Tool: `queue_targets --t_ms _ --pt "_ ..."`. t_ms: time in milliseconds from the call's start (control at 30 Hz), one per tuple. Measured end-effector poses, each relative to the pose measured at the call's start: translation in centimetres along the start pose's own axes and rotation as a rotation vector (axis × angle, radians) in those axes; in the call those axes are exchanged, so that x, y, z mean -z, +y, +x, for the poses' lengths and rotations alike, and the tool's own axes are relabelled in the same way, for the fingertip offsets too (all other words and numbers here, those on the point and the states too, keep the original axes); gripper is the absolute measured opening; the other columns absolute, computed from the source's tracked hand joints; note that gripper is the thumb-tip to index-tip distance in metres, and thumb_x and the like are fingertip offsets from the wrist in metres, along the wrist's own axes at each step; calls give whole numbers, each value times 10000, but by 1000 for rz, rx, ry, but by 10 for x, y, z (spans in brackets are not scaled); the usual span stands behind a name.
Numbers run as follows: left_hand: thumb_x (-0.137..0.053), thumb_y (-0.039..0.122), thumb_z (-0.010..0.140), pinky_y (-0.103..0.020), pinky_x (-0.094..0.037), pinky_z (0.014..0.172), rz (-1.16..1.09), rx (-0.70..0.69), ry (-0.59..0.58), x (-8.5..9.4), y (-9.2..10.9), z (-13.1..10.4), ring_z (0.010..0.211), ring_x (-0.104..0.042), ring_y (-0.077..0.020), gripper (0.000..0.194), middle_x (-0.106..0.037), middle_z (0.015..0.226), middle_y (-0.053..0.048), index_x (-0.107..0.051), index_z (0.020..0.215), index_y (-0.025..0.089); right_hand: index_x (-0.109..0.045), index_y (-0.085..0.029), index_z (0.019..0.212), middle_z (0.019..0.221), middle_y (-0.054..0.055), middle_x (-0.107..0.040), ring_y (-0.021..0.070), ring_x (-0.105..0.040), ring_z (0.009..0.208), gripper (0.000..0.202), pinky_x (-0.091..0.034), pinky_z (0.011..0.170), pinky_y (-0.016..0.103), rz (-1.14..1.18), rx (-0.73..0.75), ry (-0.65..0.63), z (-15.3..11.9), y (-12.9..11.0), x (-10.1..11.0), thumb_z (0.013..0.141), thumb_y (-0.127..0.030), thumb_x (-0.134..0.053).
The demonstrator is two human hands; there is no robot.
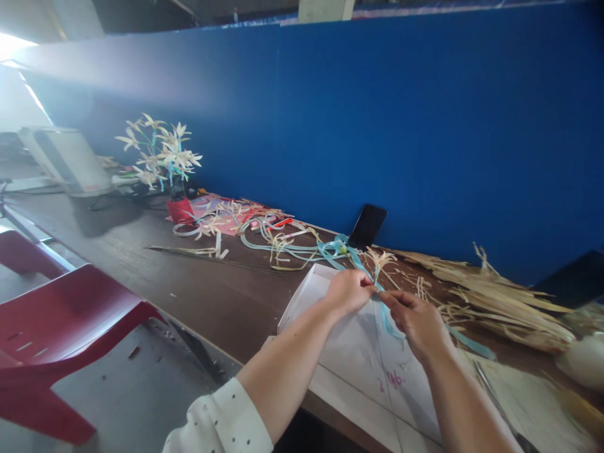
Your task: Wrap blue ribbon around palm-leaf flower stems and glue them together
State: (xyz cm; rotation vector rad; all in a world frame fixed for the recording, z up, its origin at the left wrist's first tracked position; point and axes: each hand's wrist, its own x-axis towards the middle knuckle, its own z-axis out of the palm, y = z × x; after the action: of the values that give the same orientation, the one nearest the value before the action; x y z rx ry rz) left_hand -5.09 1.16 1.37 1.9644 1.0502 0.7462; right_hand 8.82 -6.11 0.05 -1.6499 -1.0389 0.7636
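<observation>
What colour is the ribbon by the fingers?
Light blue; the ribbon shows best in the head view.

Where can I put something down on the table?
On the bare table between the red chair and thin strips, left of the white box. It's crowded along the blue wall: ribbon, phone, dry leaves. Left hand and right hand fill the space above the box.

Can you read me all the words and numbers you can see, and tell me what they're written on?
"2 ?46." in pink handwriting on the white paper. The "2" is clearest; the rest is smudgy, so I'm not sure of it.
White machine: too blurred to read any words.
Phone: dark, no words I can see.
</observation>
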Motion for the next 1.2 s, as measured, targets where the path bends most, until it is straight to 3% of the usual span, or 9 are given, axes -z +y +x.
queue_targets --t_ms 433,633,933,1033,1200 --pt "-592 356 696 -248 -425 666 -86 109 39 -2 0 2 693 -562 -137 183 -644 732 -11 -640 726 182 -671 -188 780 543 -15 -525 113 -411 473 327 -323 446 229 -276 258 -2 -3 -5 2 733 -505 -606" --pt "-623 348 673 -218 -397 581 -269 196 -21 -1 -1 3 608 -507 -106 208 -589 656 -7 -637 744 153 -658 -186 802 466 -47 -427 97 -338 430 348 -262 398 219 -194 177 -6 -4 -3 2 715 -521 -618" --pt "-633 390 664 -192 -330 499 -487 151 -94 -7 -9 6 498 -411 -63 255 -482 542 31 -623 712 139 -624 -201 804 469 -59 -413 89 -323 434 336 -253 394 209 -121 151 -32 -2 -1 2 717 -526 -628" --pt "-636 396 663 -194 -330 505 -480 149 -97 -6 -8 6 496 -399 -60 264 -480 539 32 -635 725 139 -625 -200 813 467 -56 -424 92 -333 427 332 -256 394 212 -128 154 -35 -2 -1 2 728 -521 -616" --pt "-656 321 633 -213 -393 584 -307 188 -3 -1 -5 6 594 -490 -90 202 -595 665 -2 -650 744 153 -636 -198 813 472 -50 -434 100 -348 429 349 -269 403 221 -201 170 -10 -1 2 4 731 -536 -597"
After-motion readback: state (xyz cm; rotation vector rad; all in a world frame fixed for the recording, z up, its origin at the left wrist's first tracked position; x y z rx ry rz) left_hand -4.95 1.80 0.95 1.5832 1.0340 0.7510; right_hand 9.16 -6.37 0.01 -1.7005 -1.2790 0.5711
